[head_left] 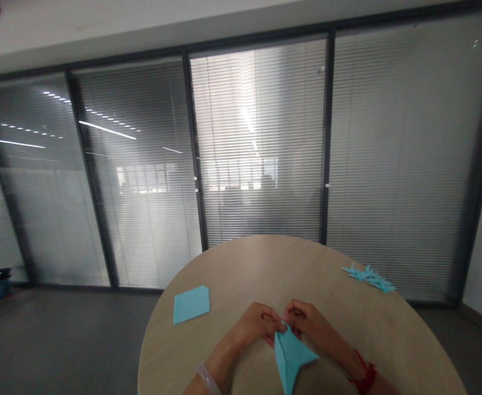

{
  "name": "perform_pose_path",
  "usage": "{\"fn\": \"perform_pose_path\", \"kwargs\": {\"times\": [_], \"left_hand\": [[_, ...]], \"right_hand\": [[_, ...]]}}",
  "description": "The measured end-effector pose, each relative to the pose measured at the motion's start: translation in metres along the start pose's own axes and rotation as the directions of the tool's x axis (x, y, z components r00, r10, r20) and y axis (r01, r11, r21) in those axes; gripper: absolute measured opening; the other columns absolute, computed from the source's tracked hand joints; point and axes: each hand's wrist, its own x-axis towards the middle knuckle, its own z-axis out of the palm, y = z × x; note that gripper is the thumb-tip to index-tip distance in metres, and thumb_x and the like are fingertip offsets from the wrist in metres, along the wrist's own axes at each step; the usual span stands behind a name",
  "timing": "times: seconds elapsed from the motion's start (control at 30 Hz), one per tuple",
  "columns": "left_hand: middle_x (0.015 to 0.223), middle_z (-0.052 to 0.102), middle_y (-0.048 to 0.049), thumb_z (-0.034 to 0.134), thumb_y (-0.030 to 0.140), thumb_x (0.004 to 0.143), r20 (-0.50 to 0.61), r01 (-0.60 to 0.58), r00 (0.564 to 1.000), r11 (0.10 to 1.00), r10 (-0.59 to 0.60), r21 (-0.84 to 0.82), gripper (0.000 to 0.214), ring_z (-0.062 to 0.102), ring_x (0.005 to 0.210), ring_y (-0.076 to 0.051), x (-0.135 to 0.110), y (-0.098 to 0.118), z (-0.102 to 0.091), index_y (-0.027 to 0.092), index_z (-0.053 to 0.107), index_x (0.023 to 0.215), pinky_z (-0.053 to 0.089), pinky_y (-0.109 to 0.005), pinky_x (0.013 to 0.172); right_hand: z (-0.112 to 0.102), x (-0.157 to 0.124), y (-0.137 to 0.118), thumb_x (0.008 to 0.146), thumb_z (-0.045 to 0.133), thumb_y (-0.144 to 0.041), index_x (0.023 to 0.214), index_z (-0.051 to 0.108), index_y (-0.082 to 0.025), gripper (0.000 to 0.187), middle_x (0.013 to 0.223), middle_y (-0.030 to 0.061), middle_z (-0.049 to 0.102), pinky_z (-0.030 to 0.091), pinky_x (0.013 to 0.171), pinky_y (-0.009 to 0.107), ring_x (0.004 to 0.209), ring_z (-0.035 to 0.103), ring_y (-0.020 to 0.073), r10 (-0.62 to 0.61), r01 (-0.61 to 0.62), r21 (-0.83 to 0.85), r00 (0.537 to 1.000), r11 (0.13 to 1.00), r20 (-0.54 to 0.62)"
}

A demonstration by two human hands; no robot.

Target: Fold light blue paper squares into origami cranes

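Note:
A folded light-blue paper piece lies on the round wooden table, its point toward me. My left hand and my right hand meet at its far tip, and the fingers of both are closed in a pinch on that tip. A clear band circles my left wrist. A red cord is tied round my right wrist.
A small stack of flat blue paper squares rests on the table to the left. Several finished blue folded shapes lie near the right rim. Glass partitions with blinds stand behind the table. Grey floor lies to the left.

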Motion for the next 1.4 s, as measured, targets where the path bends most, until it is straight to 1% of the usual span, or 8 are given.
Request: {"fn": "perform_pose_path", "kwargs": {"times": [0.13,0.23,0.33,0.5,0.67,0.87,0.97,1.4], "left_hand": [[0.056,0.059,0.0004,0.078,0.057,0.049,-0.053,-0.064,0.997,0.997,0.063,-0.030,0.050,0.051,0.049,-0.011,0.004,-0.003,-0.001,0.011,0.067,0.068,0.040,-0.025,0.052],[0.063,0.060,-0.0005,0.066,0.069,0.059,-0.138,-0.084,0.988,0.987,0.065,-0.135,0.064,0.056,0.054,-0.014,0.002,0.002,-0.001,0.013,0.066,0.090,0.044,-0.026,0.052],[0.081,0.065,-0.0054,0.056,0.071,0.068,-0.125,-0.107,0.989,0.965,0.079,-0.240,0.069,0.062,0.067,-0.018,-0.002,0.008,-0.001,0.016,0.059,0.110,0.048,-0.027,0.054],[0.079,0.066,-0.0037,0.084,0.044,0.053,-0.031,-0.203,0.979,0.948,0.202,-0.246,0.084,0.064,0.069,-0.019,-0.001,0.005,0.000,0.019,0.047,0.124,0.051,-0.031,0.061],[0.068,0.064,-0.0006,0.082,0.036,0.059,-0.184,-0.348,0.929,0.928,0.322,-0.133,0.061,0.061,0.059,-0.014,0.005,0.001,-0.003,0.015,0.060,0.112,0.050,-0.028,0.062],[0.077,0.071,-0.0063,0.079,0.044,0.059,-0.301,-0.338,0.910,0.931,0.285,-0.139,0.048,0.063,0.064,-0.018,0.004,0.005,-0.008,0.014,0.073,0.096,0.052,-0.033,0.068],[0.078,0.073,-0.0078,0.079,0.045,0.058,-0.350,-0.335,0.897,0.931,0.269,-0.144,0.046,0.063,0.066,-0.019,0.003,0.007,-0.011,0.014,0.075,0.092,0.052,-0.033,0.069],[0.058,0.066,-0.0016,0.085,0.040,0.048,-0.394,-0.304,0.897,0.927,0.201,-0.220,0.055,0.059,0.058,-0.015,0.006,0.006,-0.017,0.012,0.075,0.094,0.051,-0.031,0.067]], "right_hand": [[-0.002,0.001,-0.001,0.070,0.064,-0.050,0.068,0.056,-0.018,0.033,0.052,-0.0032,0.056,0.039,0.046,0.023,0.046,0.053,0.0122,-0.003,0.003,-0.003,0.997,1.000,-0.079],[-0.008,0.004,0.001,0.070,0.062,-0.053,0.067,0.055,-0.018,0.036,0.051,-0.0027,0.056,0.039,0.045,0.024,0.045,0.053,0.0131,0.000,-0.001,-0.003,0.972,1.000,-0.236],[-0.017,0.006,0.003,0.071,0.061,-0.055,0.070,0.056,-0.019,0.037,0.053,-0.0010,0.058,0.042,0.046,0.025,0.047,0.055,0.0146,-0.018,0.018,-0.002,0.925,1.000,-0.381],[-0.025,0.006,0.004,0.074,0.059,-0.055,0.073,0.057,-0.019,0.036,0.056,0.0012,0.061,0.046,0.048,0.027,0.051,0.058,0.0172,-0.047,0.038,-0.029,0.855,0.999,-0.517],[-0.025,0.004,0.000,0.071,0.062,-0.059,0.075,0.057,-0.019,0.040,0.060,0.0045,0.064,0.048,0.049,0.029,0.057,0.062,0.0207,-0.058,0.062,-0.011,0.845,0.998,-0.532],[-0.023,0.003,-0.002,0.073,0.061,-0.061,0.103,0.059,-0.016,0.054,0.065,0.0042,0.067,0.052,0.055,0.031,0.060,0.064,0.0216,-0.080,0.117,0.045,0.867,0.992,-0.492],[-0.023,0.004,0.000,0.074,0.059,-0.063,0.097,0.066,-0.014,0.054,0.071,0.0077,0.070,0.053,0.061,0.033,0.065,0.065,0.0227,-0.104,0.127,0.023,0.891,0.992,-0.442],[-0.021,0.000,-0.008,0.066,0.073,-0.052,0.093,0.071,-0.013,0.048,0.074,0.0091,0.075,0.053,0.070,0.037,0.071,0.070,0.0265,-0.032,0.082,0.108,0.915,0.991,-0.402]]}}
